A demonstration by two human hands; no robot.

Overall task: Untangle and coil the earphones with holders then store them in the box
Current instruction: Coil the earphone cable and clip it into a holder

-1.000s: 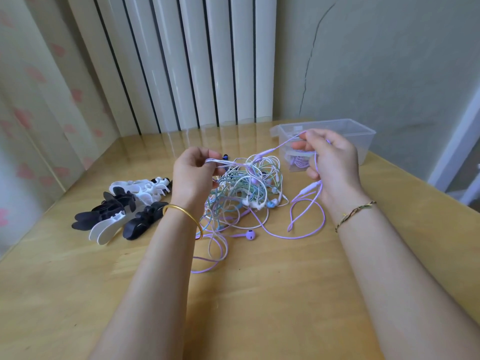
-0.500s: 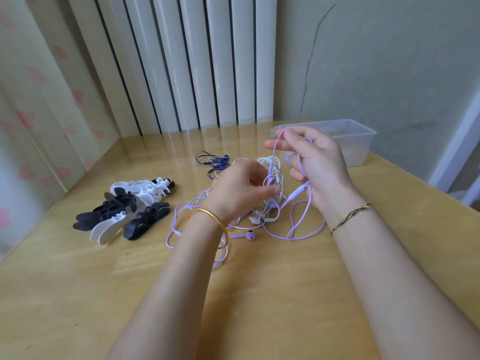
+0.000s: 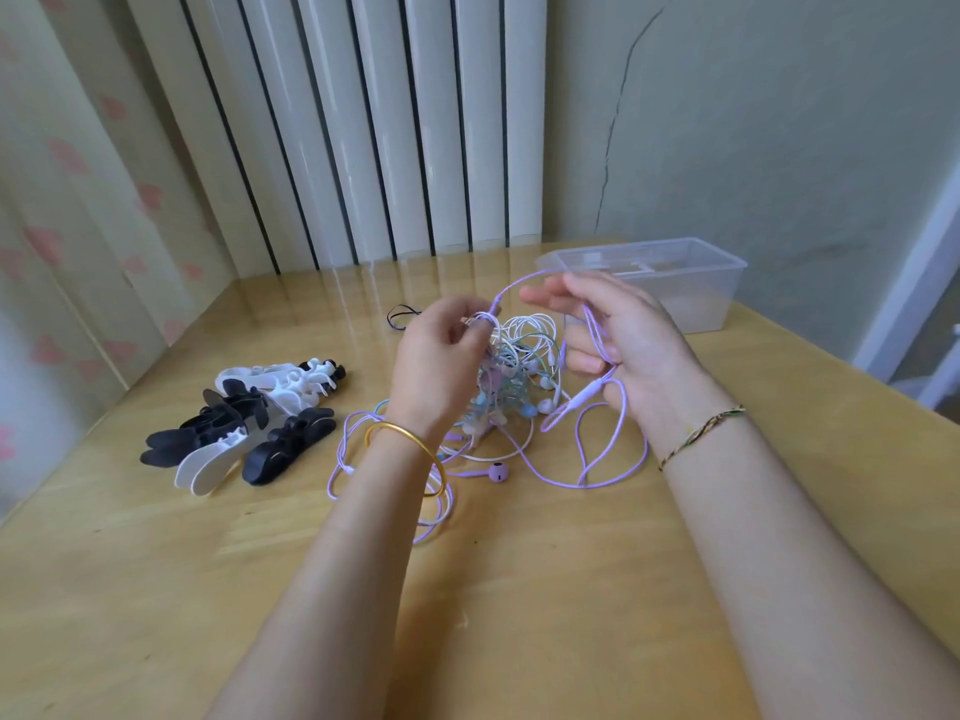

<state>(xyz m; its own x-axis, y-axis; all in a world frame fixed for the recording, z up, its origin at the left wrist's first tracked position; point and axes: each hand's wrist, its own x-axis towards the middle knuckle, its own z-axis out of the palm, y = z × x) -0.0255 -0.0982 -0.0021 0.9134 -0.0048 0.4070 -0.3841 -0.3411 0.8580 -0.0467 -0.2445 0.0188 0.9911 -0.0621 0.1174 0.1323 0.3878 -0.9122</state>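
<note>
A tangle of white, teal and pink earphones (image 3: 519, 366) hangs lifted off the wooden table, bunched under my left hand (image 3: 441, 361), which pinches the purple earphone cable where it enters the knot. That purple earphone cable (image 3: 592, 459) arcs up from the pinch to my right hand (image 3: 618, 340), runs across its palm under the curled fingers, then drops in loops onto the table. One purple earbud (image 3: 496, 472) lies on the table below. Black and white cord holders (image 3: 244, 423) lie in a heap at the left. The clear plastic box (image 3: 691, 283) stands behind my right hand.
A dark blue earphone (image 3: 402, 317) lies behind my left hand. Vertical blinds and a cracked wall close off the far edge of the table (image 3: 519, 589). A curtain hangs at the left. The table's right edge runs diagonally past the box.
My left hand has risen and drawn the tangle up into a tighter bunch. My right hand stayed near the box, with the purple cable now arching between both hands.
</note>
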